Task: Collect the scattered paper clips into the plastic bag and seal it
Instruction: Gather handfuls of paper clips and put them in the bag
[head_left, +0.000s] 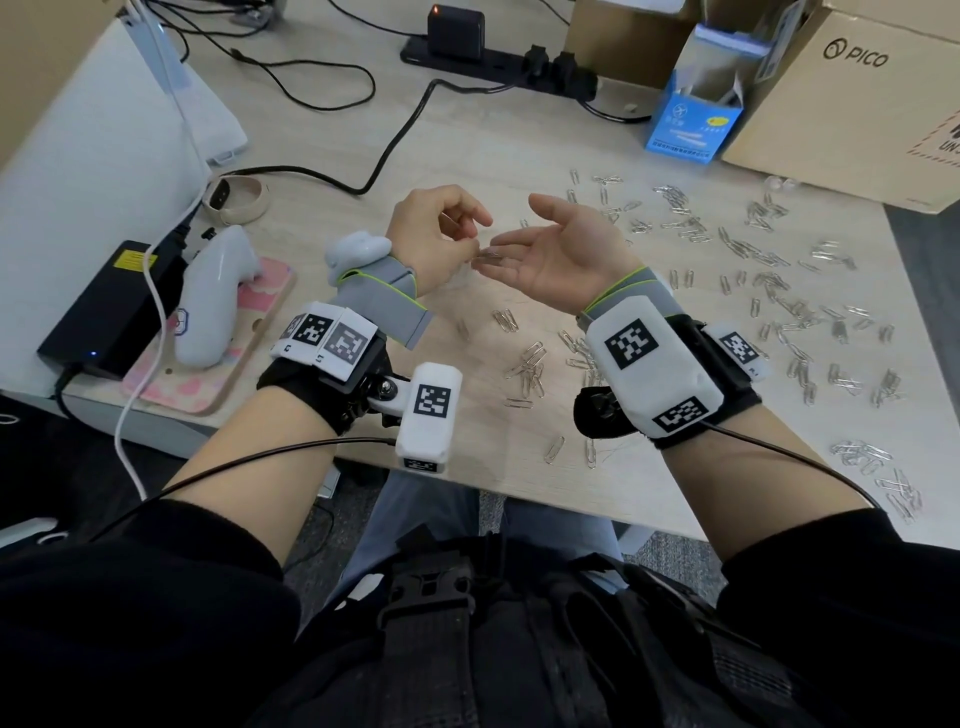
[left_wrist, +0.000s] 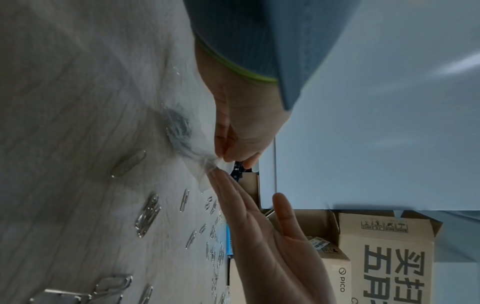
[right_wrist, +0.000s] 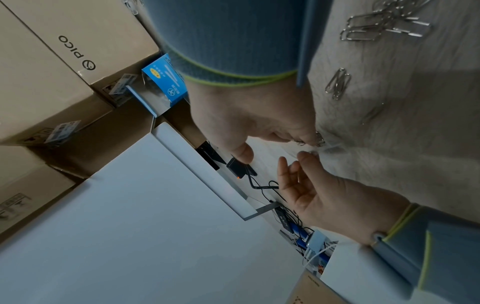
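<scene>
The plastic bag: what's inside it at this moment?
Through the clear plastic bag, pinched by the left hand, a dark cluster of paper clips shows; their count is blurred.

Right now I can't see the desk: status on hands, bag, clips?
Left hand pinches plastic bag mouth. Right hand open, palm up, at the mouth. Most paper clips still scattered on desk. Nothing blocking.

Left hand (head_left: 436, 228) pinching, right hand (head_left: 561, 249) palm-up, fingers straight.

Blue carton (head_left: 691, 124) beside PICO box (head_left: 852, 98); white controller (head_left: 213, 301) left.
</scene>
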